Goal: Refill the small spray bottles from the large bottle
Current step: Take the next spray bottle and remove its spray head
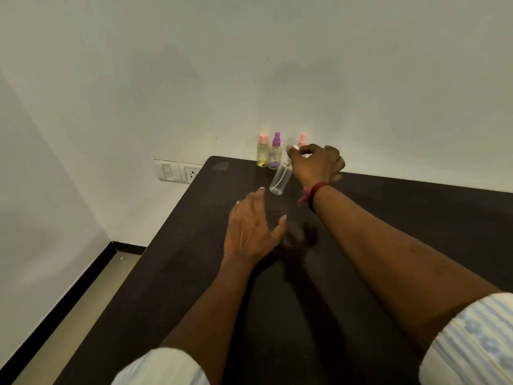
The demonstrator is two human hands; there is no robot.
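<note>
The clear bottle (281, 179) leans at the far end of the dark table (416, 218), just in front of the small spray bottles that stand in a row against the wall (277, 79). Its long axis runs from the white cap (294, 148) at the top, down and back towards the person, so the base is the nearer end. I cannot tell whether the base rests on the table or hangs just above it.

The right hand (316, 162) holds the bottle by its top, fingers curled and pinching around the cap, with the body slanting away below and to the left of that grip. The left hand (252, 229) is spread wide and holds nothing. Its fingertips are near the bottle's base, slightly to the left of it and on the person's side.

So the free hand is the closer one to the bottle's body, and the body lies ahead of it and a little to the right. Taking the body there would likely steady it while the right hand works the cap.

Behind stand a yellow bottle (262, 152) with a pink cap, a purple bottle (275, 154) touching or just beside it, and a third bottle (302, 140), mostly hidden by the right hand.
</note>
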